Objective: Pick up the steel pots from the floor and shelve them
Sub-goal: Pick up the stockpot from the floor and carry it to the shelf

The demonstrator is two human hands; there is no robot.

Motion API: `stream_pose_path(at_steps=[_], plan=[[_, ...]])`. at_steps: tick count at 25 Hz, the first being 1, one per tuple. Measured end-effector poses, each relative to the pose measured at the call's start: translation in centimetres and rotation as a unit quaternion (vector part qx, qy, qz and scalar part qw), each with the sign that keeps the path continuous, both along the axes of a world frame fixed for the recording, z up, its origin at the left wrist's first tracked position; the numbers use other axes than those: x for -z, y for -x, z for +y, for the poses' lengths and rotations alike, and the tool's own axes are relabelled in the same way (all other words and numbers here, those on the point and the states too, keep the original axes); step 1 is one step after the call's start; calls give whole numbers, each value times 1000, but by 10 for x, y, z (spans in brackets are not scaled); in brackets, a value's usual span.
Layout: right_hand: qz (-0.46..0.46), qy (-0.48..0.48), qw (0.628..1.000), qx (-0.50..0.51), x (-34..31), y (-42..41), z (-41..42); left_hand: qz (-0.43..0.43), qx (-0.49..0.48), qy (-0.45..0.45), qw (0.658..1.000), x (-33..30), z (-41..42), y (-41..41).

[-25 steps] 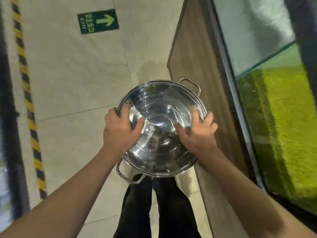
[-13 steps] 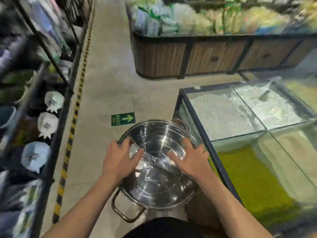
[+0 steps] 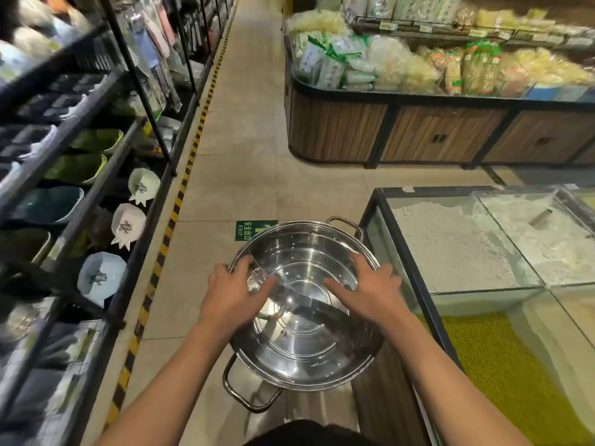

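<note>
A large shiny steel pot with two loop handles is held in front of me at waist height, mouth up, above the tiled floor. My left hand grips the pot's left rim, thumb inside the wall. My right hand grips the right rim the same way, fingers over the edge. A lid appears to lie inside the pot, partly hidden by my hands.
Black metal shelving with bowls and basins runs along the left. A yellow-black floor stripe edges it. Glass bulk bins of grain stand close on the right. A wooden produce stand lies ahead. A tiled aisle runs between them.
My view has lifted from the floor to the aisle ahead. Both hands keep the same grip on the pot, which stays in front of me.
</note>
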State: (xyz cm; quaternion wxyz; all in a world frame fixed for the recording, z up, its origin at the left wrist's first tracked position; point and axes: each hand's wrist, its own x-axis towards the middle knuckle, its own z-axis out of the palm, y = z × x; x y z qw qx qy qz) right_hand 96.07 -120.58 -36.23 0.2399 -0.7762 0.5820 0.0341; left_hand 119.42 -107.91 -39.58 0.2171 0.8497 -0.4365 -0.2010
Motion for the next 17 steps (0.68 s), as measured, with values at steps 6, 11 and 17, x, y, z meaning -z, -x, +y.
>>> stream_pose_path(at_steps=[6,11,17], plan=[[-1,-4,995,-100,10,-37,-10,-17,-73,-37,996,-6,36,-11],[-25,-8,966,-257,13,-96,-1,-25,-231,-66,971,-9,97,-12],[-27,-63,874,-482,7,-181,67,-10,-471,-66,880,-18,214,30]])
